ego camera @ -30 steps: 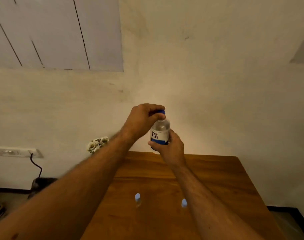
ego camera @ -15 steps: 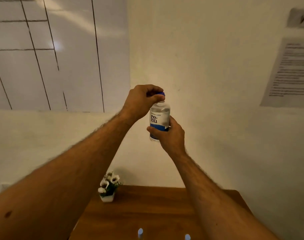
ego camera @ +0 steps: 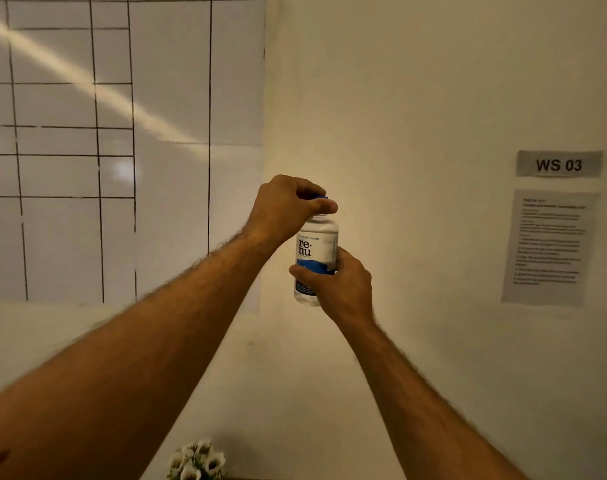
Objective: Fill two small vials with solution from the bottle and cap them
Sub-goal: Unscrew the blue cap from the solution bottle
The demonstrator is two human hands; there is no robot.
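A clear solution bottle [ego camera: 316,244] with a white and blue "renu" label is held upright in the air in front of the wall. My right hand [ego camera: 340,287] grips its lower half from the right. My left hand [ego camera: 288,206] is closed over the top, fingers pinching the blue cap [ego camera: 320,198], of which only a sliver shows. The two small vials and the table are out of view below the frame.
A white board with a drawn grid [ego camera: 122,147] hangs on the wall at left. A "WS 03" sign [ego camera: 559,164] and a printed sheet [ego camera: 548,247] hang at right. White flowers [ego camera: 198,462] peek in at the bottom edge.
The view has tilted upward, so the table and the two vials have dropped out of sight. Both hands keep the same hold on the bottle and its cap.
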